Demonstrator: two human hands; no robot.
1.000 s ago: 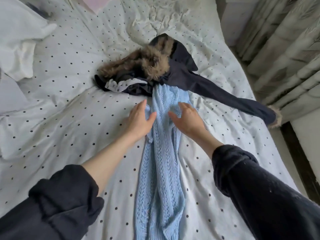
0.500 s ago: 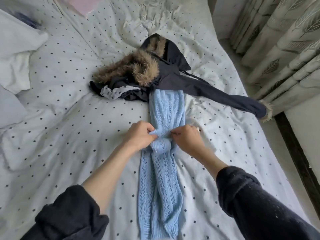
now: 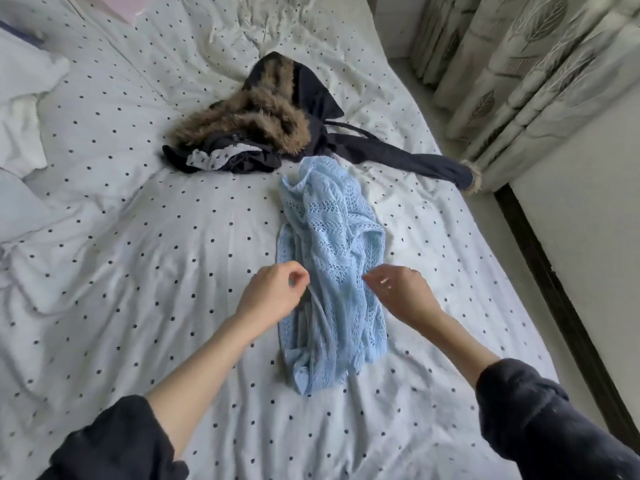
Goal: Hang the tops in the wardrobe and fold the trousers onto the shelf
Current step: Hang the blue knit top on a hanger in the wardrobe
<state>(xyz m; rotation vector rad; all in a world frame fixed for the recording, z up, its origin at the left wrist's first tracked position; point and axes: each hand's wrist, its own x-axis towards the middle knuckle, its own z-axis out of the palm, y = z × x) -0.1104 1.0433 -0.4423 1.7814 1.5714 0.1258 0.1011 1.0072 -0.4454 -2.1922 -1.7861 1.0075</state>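
Nearest, dark sleeves pushed up both forearms; left hand at the near left edge of the light blue knit, fingers curled, whether pinching the fabric cannot be told; right hand at its right edge, fingers loosely bent, blurred, grip unclear; knit bunched on the dotted bedsheet; beyond, fur-trimmed dark jacket; curtains far right.

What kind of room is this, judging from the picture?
Most likely a bedroom: a bed with a dotted white sheet, a pillow at its left side, and leaf-patterned curtains beside it.
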